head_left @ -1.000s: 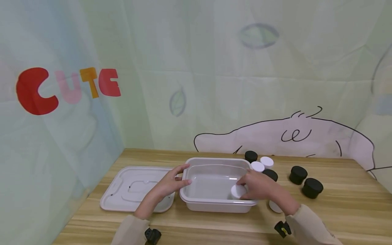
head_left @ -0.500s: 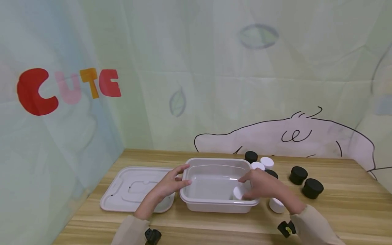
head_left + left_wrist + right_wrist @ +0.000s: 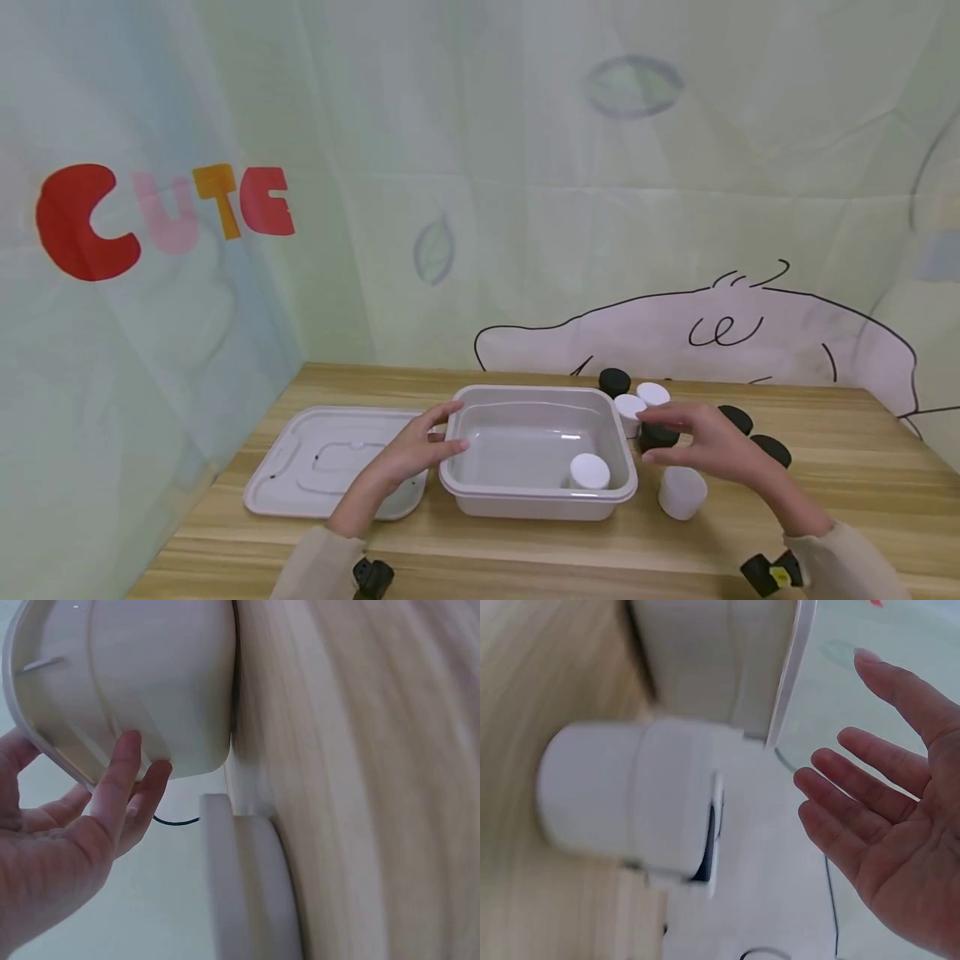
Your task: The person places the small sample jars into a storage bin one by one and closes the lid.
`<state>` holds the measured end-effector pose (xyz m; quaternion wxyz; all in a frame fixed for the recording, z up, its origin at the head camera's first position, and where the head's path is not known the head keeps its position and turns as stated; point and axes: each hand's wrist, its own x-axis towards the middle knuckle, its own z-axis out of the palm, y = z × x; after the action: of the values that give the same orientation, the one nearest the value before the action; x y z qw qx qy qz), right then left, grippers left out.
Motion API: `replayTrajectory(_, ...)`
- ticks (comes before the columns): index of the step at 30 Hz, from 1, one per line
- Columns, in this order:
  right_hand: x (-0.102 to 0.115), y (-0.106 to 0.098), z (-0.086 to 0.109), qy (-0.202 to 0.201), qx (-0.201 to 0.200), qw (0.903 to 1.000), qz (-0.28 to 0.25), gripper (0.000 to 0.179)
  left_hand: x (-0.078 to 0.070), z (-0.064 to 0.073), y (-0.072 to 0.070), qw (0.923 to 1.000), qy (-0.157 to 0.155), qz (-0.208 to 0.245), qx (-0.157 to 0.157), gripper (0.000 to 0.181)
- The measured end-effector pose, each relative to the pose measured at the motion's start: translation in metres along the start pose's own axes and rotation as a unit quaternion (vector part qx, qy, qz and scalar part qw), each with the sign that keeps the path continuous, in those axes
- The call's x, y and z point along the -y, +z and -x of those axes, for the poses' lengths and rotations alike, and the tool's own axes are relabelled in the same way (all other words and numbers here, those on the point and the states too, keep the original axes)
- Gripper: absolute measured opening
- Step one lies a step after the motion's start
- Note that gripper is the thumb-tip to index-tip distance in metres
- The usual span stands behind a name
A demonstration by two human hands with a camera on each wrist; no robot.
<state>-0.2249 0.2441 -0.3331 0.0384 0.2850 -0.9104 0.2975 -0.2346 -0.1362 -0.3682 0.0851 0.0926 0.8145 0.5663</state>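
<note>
The right hand [image 3: 705, 440] has left the white jar [image 3: 589, 472], which stands in the front right corner of the tub [image 3: 536, 493]; that hand hovers near a black jar [image 3: 660, 438], fingers apart, holding nothing; the left hand [image 3: 416, 447] grips the tub's left rim; only the left wrist view shows fingertips [image 3: 130, 744] against its outer wall.

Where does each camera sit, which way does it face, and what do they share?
Head: worn on the head, facing forward and down at the tub and lid; left hand and right hand show.
Left wrist: on that wrist, facing the outside of the tub; the left hand shows.
Right wrist: on that wrist, facing a white jar; the right hand shows.
Shared: head and left wrist both show the tub and lid.
</note>
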Motion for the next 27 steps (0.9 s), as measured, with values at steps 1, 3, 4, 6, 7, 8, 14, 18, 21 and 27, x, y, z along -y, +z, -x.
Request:
replayTrajectory(1, -0.003, -0.002, 0.003, 0.001, -0.002, 1.0, 0.0, 0.052, 0.0, 0.0, 0.0, 1.0, -0.001, 0.001, 0.0, 0.058)
replayTrajectory(3, -0.008, -0.005, 0.01, 0.004, 0.0, 1.0, 0.0, 0.051, -0.001, 0.0, 0.0, 1.0, -0.003, 0.001, 0.0, 0.058)
replayTrajectory(4, -0.011, -0.005, 0.013, 0.003, 0.002, 1.0, -0.002, 0.05, -0.001, 0.0, 0.0, 1.0, -0.004, 0.001, -0.001, 0.058)
replayTrajectory(6, -0.016, -0.006, 0.019, 0.001, 0.006, 0.9999, -0.009, 0.049, -0.001, 0.0, 0.0, 1.0, -0.008, 0.001, -0.003, 0.058)
replayTrajectory(7, -0.019, -0.007, 0.022, 0.001, 0.01, 0.9998, -0.016, 0.049, -0.001, 0.0, 0.0, 0.9999, -0.009, 0.001, -0.004, 0.058)
replayTrajectory(8, -0.021, -0.007, 0.024, 0.004, 0.016, 0.9996, -0.021, 0.048, -0.001, 0.0, 0.0, 0.9999, -0.01, 0.001, -0.005, 0.058)
replayTrajectory(14, -0.032, -0.004, 0.035, 0.01, 0.036, 0.9983, -0.045, 0.05, 0.0, -0.001, 0.001, 0.9999, -0.013, 0.003, -0.006, 0.058)
replayTrajectory(18, -0.038, 0.001, 0.038, -0.008, 0.045, 0.9977, -0.051, 0.051, 0.0, -0.001, 0.001, 0.9999, -0.014, 0.003, -0.006, 0.058)
replayTrajectory(21, -0.041, 0.004, 0.039, -0.016, 0.047, 0.9974, -0.052, 0.051, 0.0, -0.002, 0.0, 0.9999, -0.014, 0.003, -0.005, 0.059)
replayTrajectory(27, -0.046, 0.008, 0.04, -0.022, 0.053, 0.9961, -0.067, 0.052, 0.0, -0.001, -0.001, 0.9999, -0.003, 0.007, 0.012, 0.059)
